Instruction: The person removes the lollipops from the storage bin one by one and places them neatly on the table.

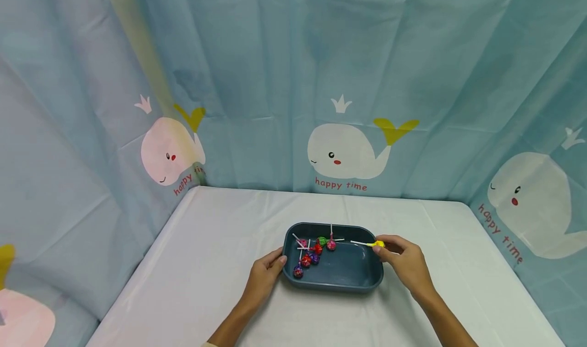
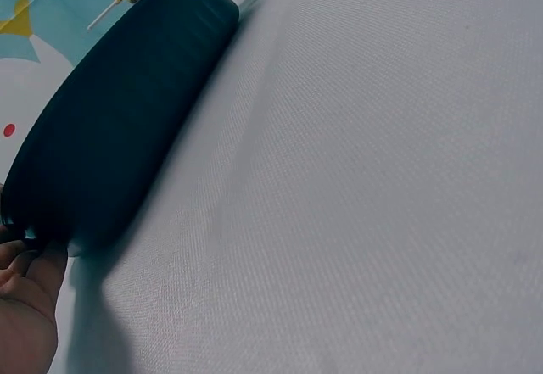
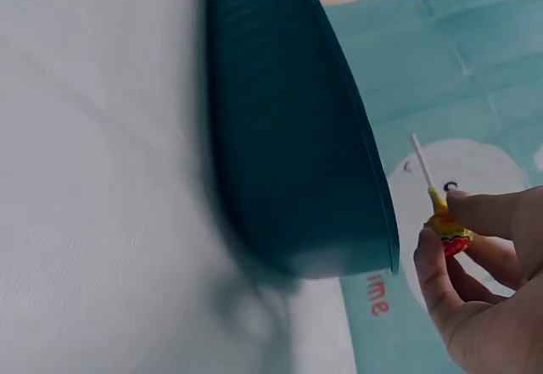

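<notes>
Pinching the wrapped head of a yellow lollipop between the thumb and the fingertips of the right hand, with the white stick directed away from these fingers, leftward over the right end of a dark rectangular tray. Gripping the opposite end of this same tray with the thumb and bent fingers of the left hand, close beside a group of other wrapped lollipops inside.
</notes>
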`<state>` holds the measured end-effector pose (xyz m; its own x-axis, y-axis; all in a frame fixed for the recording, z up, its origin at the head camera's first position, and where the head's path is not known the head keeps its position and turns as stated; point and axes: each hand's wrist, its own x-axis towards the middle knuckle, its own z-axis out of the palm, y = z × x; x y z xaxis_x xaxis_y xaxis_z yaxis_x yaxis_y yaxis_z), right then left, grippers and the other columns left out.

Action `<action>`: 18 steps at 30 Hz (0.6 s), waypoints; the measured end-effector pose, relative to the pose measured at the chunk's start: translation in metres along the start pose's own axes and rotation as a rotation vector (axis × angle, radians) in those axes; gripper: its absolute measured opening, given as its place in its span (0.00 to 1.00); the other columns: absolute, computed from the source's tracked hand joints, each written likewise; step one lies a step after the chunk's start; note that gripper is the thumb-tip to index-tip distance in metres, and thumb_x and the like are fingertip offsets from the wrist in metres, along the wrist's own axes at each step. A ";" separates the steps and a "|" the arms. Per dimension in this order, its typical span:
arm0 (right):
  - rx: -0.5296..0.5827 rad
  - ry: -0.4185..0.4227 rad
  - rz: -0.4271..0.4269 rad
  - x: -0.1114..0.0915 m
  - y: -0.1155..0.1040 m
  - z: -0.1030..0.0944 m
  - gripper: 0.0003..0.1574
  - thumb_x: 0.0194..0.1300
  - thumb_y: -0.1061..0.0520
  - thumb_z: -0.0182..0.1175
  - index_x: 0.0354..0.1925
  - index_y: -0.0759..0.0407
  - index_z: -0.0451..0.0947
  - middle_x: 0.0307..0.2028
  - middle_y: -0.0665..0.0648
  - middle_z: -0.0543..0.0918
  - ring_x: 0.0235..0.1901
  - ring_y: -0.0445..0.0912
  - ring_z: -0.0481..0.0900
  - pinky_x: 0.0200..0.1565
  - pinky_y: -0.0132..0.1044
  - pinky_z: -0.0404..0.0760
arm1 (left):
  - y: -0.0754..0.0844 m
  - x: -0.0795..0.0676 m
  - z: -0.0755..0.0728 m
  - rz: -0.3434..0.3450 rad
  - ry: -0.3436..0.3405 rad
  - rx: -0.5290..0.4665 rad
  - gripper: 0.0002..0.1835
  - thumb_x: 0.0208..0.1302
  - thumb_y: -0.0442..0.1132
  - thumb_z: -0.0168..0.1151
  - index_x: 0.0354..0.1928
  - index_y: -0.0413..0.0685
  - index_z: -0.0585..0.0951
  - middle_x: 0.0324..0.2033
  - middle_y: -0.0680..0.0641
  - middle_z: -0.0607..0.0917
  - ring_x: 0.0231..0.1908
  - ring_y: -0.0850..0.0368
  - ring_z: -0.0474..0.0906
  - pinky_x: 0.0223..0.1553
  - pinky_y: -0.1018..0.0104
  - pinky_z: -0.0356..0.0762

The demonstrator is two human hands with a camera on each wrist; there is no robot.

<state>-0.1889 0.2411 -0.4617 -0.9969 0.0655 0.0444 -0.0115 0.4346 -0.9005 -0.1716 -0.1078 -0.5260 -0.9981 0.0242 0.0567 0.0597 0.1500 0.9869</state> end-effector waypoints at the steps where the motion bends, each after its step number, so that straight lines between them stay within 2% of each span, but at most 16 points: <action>1: -0.003 0.006 0.000 0.000 0.001 -0.001 0.24 0.72 0.52 0.72 0.60 0.61 0.84 0.50 0.61 0.89 0.44 0.49 0.88 0.47 0.37 0.91 | 0.000 0.000 0.000 0.002 0.001 0.003 0.25 0.82 0.41 0.59 0.71 0.32 0.75 0.69 0.35 0.79 0.72 0.42 0.74 0.69 0.59 0.76; 8: -0.011 0.046 0.001 -0.003 0.009 -0.009 0.24 0.71 0.51 0.72 0.60 0.61 0.85 0.49 0.61 0.90 0.42 0.50 0.89 0.45 0.35 0.90 | 0.000 0.001 0.001 0.005 -0.002 -0.002 0.25 0.82 0.41 0.59 0.71 0.32 0.75 0.69 0.35 0.79 0.72 0.43 0.73 0.69 0.59 0.75; 18: -0.055 0.109 0.009 -0.006 0.023 -0.020 0.25 0.73 0.50 0.71 0.61 0.61 0.84 0.54 0.63 0.88 0.41 0.50 0.90 0.43 0.28 0.89 | 0.000 -0.001 0.000 -0.002 -0.002 0.000 0.25 0.82 0.42 0.58 0.71 0.34 0.76 0.70 0.37 0.79 0.73 0.43 0.73 0.69 0.59 0.75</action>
<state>-0.1819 0.2691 -0.4740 -0.9824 0.1661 0.0858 0.0050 0.4823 -0.8760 -0.1709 -0.1079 -0.5256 -0.9982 0.0258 0.0544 0.0576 0.1503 0.9870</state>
